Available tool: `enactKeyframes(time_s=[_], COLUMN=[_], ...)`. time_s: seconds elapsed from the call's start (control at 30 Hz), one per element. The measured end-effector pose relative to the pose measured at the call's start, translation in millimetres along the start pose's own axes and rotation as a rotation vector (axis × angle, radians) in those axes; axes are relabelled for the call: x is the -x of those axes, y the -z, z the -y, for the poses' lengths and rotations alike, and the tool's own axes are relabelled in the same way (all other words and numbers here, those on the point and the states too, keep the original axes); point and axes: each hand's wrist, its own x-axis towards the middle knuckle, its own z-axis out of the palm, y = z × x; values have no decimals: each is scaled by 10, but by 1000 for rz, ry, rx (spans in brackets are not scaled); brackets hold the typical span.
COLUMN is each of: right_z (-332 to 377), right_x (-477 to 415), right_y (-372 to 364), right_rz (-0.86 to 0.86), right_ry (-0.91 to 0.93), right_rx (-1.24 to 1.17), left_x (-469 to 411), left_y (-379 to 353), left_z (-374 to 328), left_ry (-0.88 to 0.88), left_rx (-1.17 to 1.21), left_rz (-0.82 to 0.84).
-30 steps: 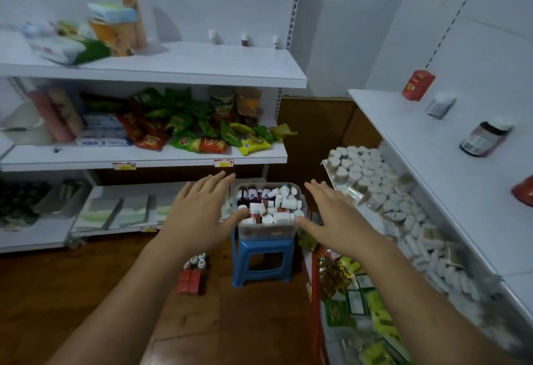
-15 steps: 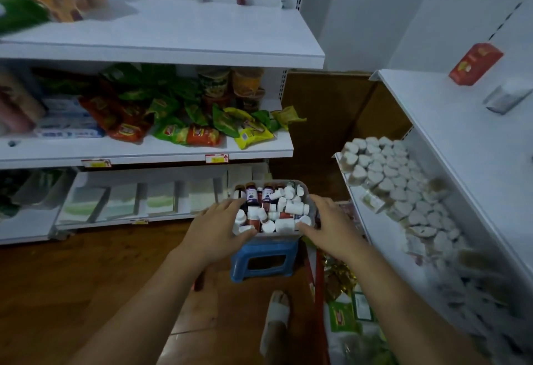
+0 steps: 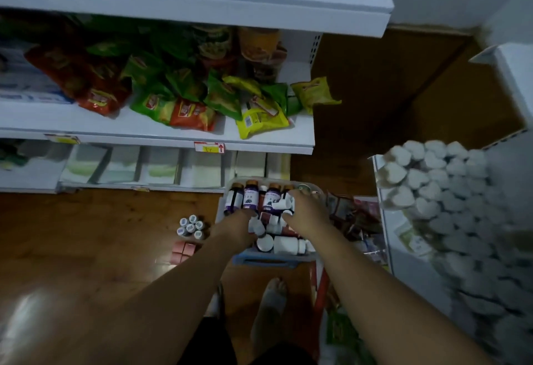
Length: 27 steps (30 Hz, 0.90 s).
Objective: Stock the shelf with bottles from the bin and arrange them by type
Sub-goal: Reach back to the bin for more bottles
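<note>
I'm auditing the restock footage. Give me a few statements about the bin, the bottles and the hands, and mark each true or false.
1. The left hand and the right hand both reach into the bin. True.
2. The purple-labelled bottles lie flat at the bin's near side. False: they stand upright along its far side.
3. The bin sits directly on a shelf. False: it sits on a blue stool.
4. A cluster of small bottles stands on the floor, left of the bin. True.
</note>
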Motion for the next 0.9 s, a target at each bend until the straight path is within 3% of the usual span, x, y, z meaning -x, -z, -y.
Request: enactKeyframes(time_s=[0.2,0.3,0.5,0.57,0.67,0.8,0.9], right_z=[31,61,83,84,182,539,858], right_x=[-451,-600,-699,-634,-470,-94,257], right_y=[-321,-416,-445,-401,-158,605,1265], right_rz=[58,20,-43,-82,-109,-181,-278], right_ry=[2,-52,-89,-90,-68,-27,102], right_rx=[134,165,91,-45,-439,-906,-1107], left_x=[-458,-590,-637,-619,-504,-231,35], left_y=[-220,-274,-242,-158,221,1103,1816], left_z=[51,139,280,284,223,-53,-422], left_ry=[-37,-62,-81,-88,-100,-153,-256], left_rx=[-116,-112,109,285,715,1197,1387], left_rz=[57,5,-54,-76,-112,-148,-79])
